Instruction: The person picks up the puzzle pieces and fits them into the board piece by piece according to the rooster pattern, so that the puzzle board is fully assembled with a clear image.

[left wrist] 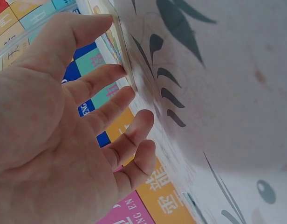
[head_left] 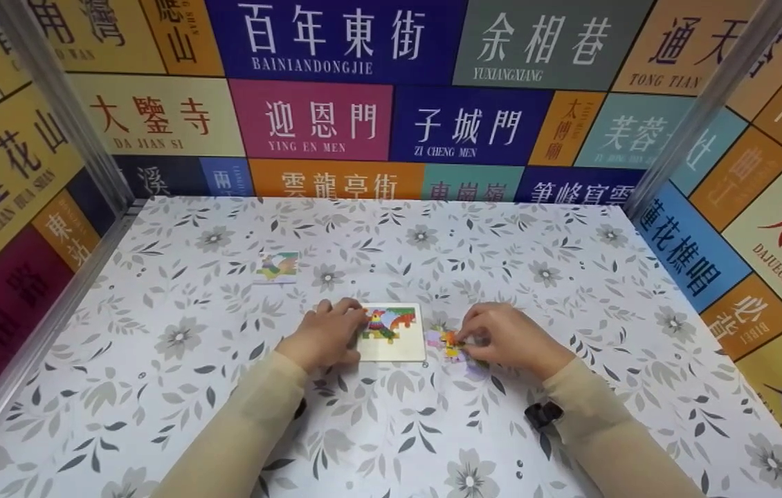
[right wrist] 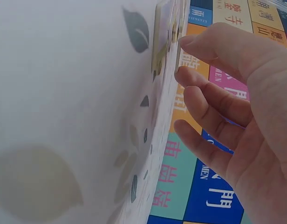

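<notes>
A shallow white puzzle board (head_left: 391, 351) lies flat on the patterned tabletop, with joined pieces showing a colourful bird (head_left: 383, 321) along its upper part. My left hand (head_left: 325, 335) rests at the board's left side, fingers spread and slightly bent; in the left wrist view its thumb and fingertips reach the board's edge (left wrist: 119, 42). To the right of the board, my right hand (head_left: 505, 339) pinches a thin puzzle piece (right wrist: 178, 57) between thumb and index finger. Beneath and beside those fingertips lie several loose colourful pieces (head_left: 449, 346), partly overlapping.
A small square picture card (head_left: 277, 267) lies farther back on the left. The table cover (head_left: 156, 387) is white with grey flowers and leaves. Panels with large printed characters (head_left: 322, 117) stand around the back and sides. A dark device (head_left: 543, 415) sits at the right wrist.
</notes>
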### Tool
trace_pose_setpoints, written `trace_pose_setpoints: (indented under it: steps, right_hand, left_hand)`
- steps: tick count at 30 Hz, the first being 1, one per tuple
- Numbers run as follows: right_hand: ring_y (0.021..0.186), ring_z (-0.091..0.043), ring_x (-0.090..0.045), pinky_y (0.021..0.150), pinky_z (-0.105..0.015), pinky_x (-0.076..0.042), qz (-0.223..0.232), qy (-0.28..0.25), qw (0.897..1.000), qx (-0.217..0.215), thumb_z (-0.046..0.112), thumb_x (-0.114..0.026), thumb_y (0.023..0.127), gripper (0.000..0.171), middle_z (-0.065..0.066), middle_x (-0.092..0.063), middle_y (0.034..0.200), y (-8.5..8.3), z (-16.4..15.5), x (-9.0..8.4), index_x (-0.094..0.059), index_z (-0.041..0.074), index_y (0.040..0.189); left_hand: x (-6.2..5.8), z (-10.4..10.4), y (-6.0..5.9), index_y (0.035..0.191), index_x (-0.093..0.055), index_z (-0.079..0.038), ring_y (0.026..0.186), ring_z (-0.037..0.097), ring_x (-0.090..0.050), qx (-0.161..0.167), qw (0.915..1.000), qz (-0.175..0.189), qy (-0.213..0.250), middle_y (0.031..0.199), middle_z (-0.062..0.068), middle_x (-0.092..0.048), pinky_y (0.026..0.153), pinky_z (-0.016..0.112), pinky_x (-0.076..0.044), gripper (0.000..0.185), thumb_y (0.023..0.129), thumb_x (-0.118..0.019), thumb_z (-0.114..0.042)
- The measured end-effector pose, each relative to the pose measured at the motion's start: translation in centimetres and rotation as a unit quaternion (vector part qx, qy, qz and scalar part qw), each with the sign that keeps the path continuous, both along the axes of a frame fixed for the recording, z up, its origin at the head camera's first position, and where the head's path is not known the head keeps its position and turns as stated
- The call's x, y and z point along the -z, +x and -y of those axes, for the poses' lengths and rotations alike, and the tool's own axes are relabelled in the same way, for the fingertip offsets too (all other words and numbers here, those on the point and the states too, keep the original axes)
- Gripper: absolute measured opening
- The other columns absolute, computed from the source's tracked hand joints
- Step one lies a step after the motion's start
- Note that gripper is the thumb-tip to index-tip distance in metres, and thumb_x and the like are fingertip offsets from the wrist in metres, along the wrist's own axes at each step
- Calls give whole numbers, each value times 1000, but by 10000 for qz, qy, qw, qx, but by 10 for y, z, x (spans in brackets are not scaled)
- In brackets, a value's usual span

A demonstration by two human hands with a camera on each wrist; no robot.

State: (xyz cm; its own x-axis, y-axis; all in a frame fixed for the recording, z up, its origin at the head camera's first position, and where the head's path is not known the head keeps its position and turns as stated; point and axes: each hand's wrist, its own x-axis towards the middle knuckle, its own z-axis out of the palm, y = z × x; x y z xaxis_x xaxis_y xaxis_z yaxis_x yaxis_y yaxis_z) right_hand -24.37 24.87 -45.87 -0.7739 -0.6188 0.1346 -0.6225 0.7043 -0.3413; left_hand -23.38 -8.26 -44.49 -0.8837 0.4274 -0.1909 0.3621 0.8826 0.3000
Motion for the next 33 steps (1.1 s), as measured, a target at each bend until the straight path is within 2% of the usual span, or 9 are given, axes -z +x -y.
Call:
trace_pose_setpoints:
  steps: [5, 17, 23, 33]
  right_hand:
    - [84, -14, -62, 76, -30, -52, 80, 10, 9999, 72, 18, -80, 85, 16, 9, -70, 99, 0, 5, -3, -84, 23, 99]
    - [88, -9, -62, 80, -31, -53, -37, 20, 9999, -117, 20, -81, 86, 14, 9, -71, 100, -3, 15, -3, -84, 22, 99]
    - [91, -12, -63, 82, -35, -55, -131, 91, 9997, -199, 20, -81, 85, 13, 7, -71, 102, -2, 22, -3, -84, 21, 97]
    - [86, -12, -61, 81, -34, -54, -27, 100, 9993, -356, 14, -81, 82, 15, 5, -70, 101, -6, 33, -4, -84, 19, 96]
  left_hand:
    - [-2, 0, 0, 139, -61, -17, 133, 39, -46, 8, 10000, 11, 22, 155, 9, -47, 111, 58, -40, 60, 84, -83, -25]
    - [-1, 0, -2, 141, -60, -17, 134, 40, -46, 34, 10000, 80, 7, 157, 9, -46, 112, 60, -39, 62, 84, -83, -26]
    - [0, 0, -2, 141, -60, -18, 135, 38, -44, -6, 9999, 132, -23, 157, 7, -45, 112, 59, -38, 60, 86, -83, -27]
    - [2, -2, -3, 142, -59, -19, 136, 37, -44, -62, 9997, 213, -93, 158, 6, -44, 113, 57, -38, 61, 86, -83, -27]
